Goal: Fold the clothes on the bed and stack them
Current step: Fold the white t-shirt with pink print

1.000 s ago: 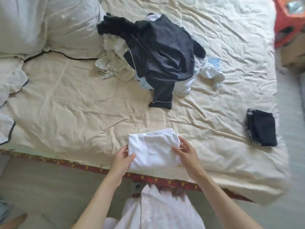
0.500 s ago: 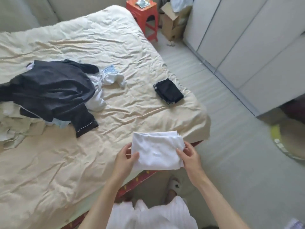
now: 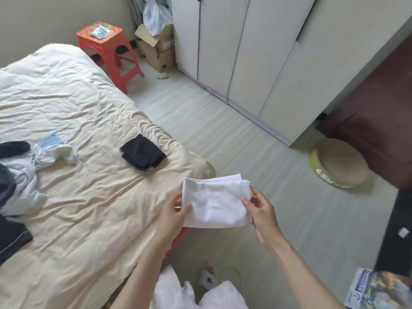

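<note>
A home bedroom is shown: a bed [image 3: 89, 219] covered by a cream quilt, tall white wardrobe doors [image 3: 245, 52] along a pale floor, a red plastic stool [image 3: 111, 50], and an open cardboard box [image 3: 156, 52].

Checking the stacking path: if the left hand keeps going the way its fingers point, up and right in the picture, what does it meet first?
The folded white garment the left hand already pinches. Beyond it the right hand, at the opposite edge.

Soft, even daylight, shadows faint; wide-angle bending at the edges; motion blur smears the right and lower margins.
</note>
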{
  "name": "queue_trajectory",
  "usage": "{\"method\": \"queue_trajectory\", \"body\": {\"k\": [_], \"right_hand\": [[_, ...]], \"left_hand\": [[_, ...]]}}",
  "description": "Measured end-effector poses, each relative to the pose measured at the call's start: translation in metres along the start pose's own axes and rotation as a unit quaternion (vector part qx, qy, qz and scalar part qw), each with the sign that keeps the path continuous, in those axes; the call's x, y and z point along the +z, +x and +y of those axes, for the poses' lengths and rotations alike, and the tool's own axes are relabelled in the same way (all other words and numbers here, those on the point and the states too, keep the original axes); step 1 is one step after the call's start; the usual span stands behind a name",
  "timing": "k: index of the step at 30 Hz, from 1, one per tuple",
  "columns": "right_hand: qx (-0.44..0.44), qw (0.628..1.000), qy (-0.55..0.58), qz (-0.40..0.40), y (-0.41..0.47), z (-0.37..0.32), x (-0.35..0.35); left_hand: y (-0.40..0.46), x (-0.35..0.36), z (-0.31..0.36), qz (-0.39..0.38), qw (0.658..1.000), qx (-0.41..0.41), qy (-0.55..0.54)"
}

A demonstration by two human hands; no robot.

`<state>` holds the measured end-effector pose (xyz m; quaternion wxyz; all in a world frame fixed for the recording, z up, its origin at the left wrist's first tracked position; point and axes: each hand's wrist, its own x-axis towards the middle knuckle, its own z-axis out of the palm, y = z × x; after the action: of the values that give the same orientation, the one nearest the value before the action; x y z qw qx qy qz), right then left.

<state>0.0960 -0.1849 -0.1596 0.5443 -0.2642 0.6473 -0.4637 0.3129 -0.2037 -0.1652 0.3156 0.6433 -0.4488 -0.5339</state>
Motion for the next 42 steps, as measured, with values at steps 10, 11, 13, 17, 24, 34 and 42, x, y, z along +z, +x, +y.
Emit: {"method": "queue_trajectory", "body": {"k": [10, 11, 13, 17, 24, 34, 42], "right_hand": [[-0.003, 0.999, 0.032, 0.031, 0.135, -0.068, -0.087], [-0.003, 0.999, 0.032, 0.033, 0.153, -0.075, -0.093], [-0.005, 0.999, 0.030, 0.037, 0.195, -0.092, -0.105], [-0.010, 1.000, 0.004, 0.026, 0.280, -0.140, -0.119], [-0.009, 0.999, -0.021, -0.024, 0.407, -0.220, -0.121], [-0.002, 0.972, -0.101, -0.210, 0.586, -0.308, -0.040], [0.003, 0.874, -0.213, -0.436, 0.661, -0.369, 0.089]], "left_hand": [[0.121, 0.117, 0.080, -0.045, 0.999, -0.005, 0.018], [0.137, 0.130, 0.087, -0.045, 0.999, -0.008, 0.017], [0.172, 0.154, 0.102, -0.047, 0.999, -0.012, 0.010], [0.247, 0.194, 0.142, -0.038, 0.999, -0.020, 0.008], [0.348, 0.226, 0.213, -0.001, 0.999, -0.034, -0.008], [0.467, 0.221, 0.262, 0.180, 0.976, -0.091, -0.088], [0.500, 0.197, 0.277, 0.395, 0.888, -0.137, -0.191]]}}
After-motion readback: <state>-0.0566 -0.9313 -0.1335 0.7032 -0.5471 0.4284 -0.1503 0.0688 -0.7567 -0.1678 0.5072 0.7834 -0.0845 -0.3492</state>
